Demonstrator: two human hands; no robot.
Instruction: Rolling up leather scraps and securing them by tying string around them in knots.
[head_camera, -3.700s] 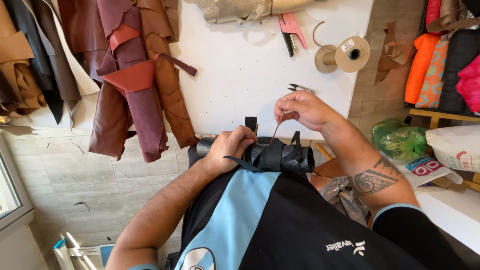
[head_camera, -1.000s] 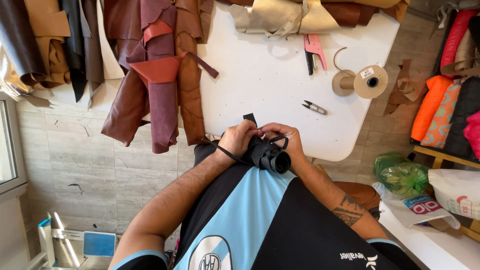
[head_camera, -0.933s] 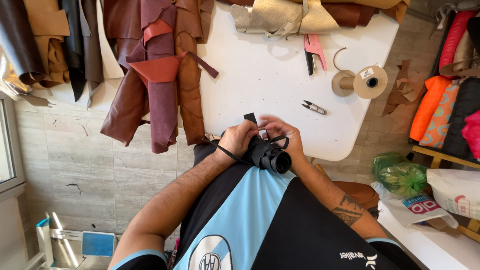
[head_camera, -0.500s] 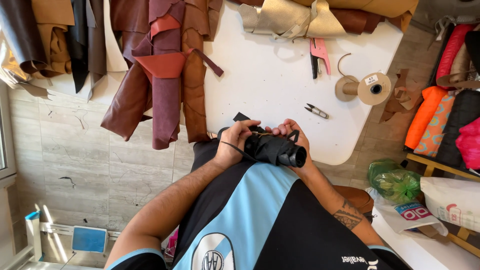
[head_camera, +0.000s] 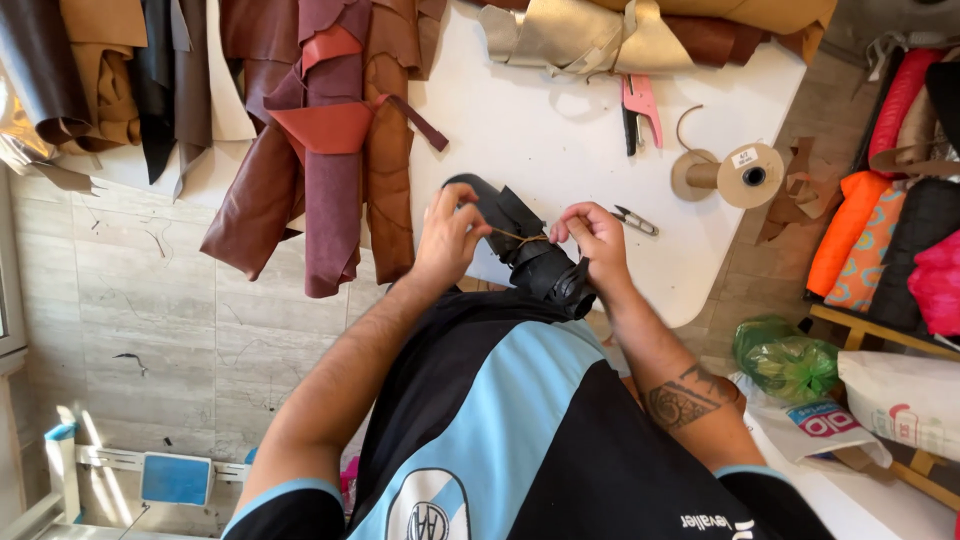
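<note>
A rolled bundle of black leather (head_camera: 540, 255) rests between my hands at the near edge of the white table (head_camera: 540, 140). My left hand (head_camera: 448, 235) pinches one end of a tan thread (head_camera: 518, 237) that runs taut across the roll. My right hand (head_camera: 592, 238) pinches the other end, on the right of the roll. Both hands touch the bundle.
Small thread snips (head_camera: 634, 220) lie just right of my right hand. A thread spool (head_camera: 735, 175) and pink clippers (head_camera: 638, 108) sit farther back. Brown and maroon leather hides (head_camera: 330, 150) hang over the table's left edge. A green bag (head_camera: 785, 360) lies on the right.
My hands have moved apart, pulling the thread taut across the black roll. The roll has tilted so that its far end points up the table. The view has shifted slightly.
</note>
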